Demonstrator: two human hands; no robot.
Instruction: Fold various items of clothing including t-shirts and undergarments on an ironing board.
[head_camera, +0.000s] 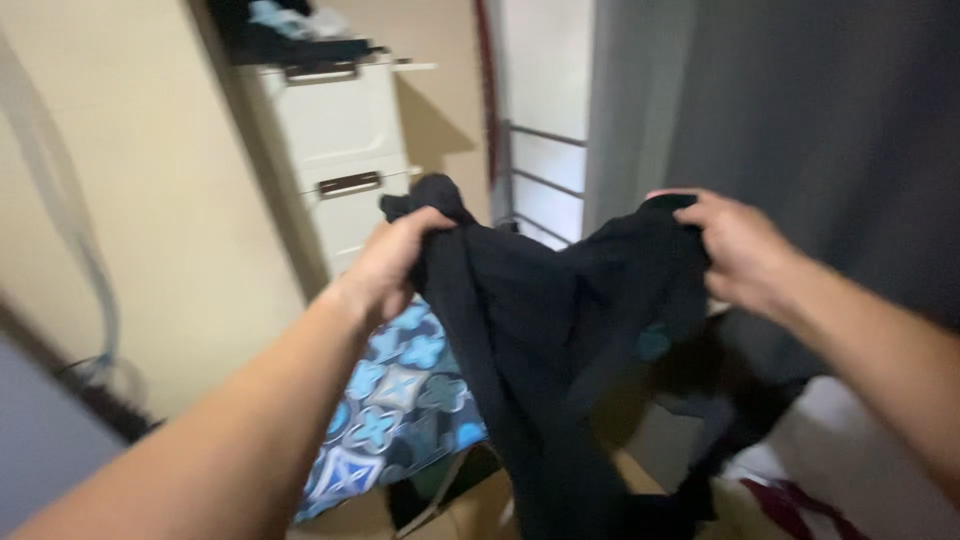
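Standing against the beige wall, a white drawer unit (335, 150) with dark handles carries a heap of dark clothes (285, 35) on top. Below the arms lies a blue patterned cloth (395, 400), and a grey curtain (820, 120) hangs on the right. Nothing stands between the hands and what they hold. The left hand (395, 262) is closed on one upper edge of a black garment (560, 330); the right hand (735, 250) grips the other upper edge. The garment hangs spread between them, drooping in folds towards the floor.
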